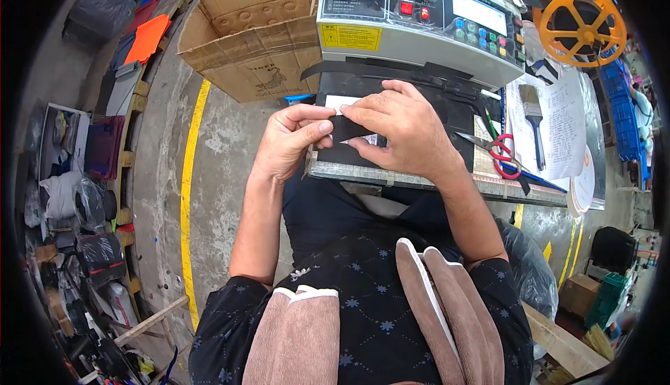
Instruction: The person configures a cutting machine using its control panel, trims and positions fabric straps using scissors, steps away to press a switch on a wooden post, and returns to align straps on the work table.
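A short black piece of flat, strap-like material (342,129) is held up between my two hands over the front of the work table. My left hand (289,137) pinches its left end between thumb and fingers. My right hand (401,130) grips it from the right, with the fingertips at its top edge and the thumb lower down. Both hands' fingertips nearly meet at the top of the piece. Behind the hands, a white paper (342,102) is partly hidden on the dark table top.
A control-panel machine (419,57) stands behind, with a black strap (391,71) along its front. Red-handled scissors (504,156), a brush (534,120) and a written sheet (564,130) lie right. A cardboard box (258,57) stands left, and an orange reel (583,22) is back right.
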Tool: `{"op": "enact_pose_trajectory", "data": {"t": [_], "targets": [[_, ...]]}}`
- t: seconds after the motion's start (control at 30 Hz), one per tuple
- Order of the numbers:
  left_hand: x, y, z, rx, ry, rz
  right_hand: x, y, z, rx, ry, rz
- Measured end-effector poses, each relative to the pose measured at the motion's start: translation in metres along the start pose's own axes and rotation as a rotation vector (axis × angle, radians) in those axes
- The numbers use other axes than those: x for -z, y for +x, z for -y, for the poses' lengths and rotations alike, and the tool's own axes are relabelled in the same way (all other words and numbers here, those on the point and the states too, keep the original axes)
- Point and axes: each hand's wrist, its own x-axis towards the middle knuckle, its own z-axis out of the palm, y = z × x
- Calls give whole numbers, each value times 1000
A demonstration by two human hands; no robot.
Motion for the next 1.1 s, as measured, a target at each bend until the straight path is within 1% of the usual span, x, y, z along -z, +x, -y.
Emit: {"op": "enact_pose_trajectory", "data": {"t": [0.3, 0.5, 0.6, 0.7, 0.8, 1.1], "targets": [[-3, -4, -3, -20, 38, 24, -2, 1, 0, -4, -5, -29], [-1, -3, -7, -27, 84, 38, 0, 3, 3, 19, -69, -25], [-11, -6, -14, -14, 138, -29, -2, 3, 4, 25, -148, -20], [-17, -5, -15, -71, 206, -51, -4, 3, 6, 22, -185, -29], [-19, -5, -14, -123, 264, -79, -8, 4, 6, 23, -192, -33], [-22, -6, -15, -129, 293, -88, -17, 5, 2, 39, -85, -39]]}}
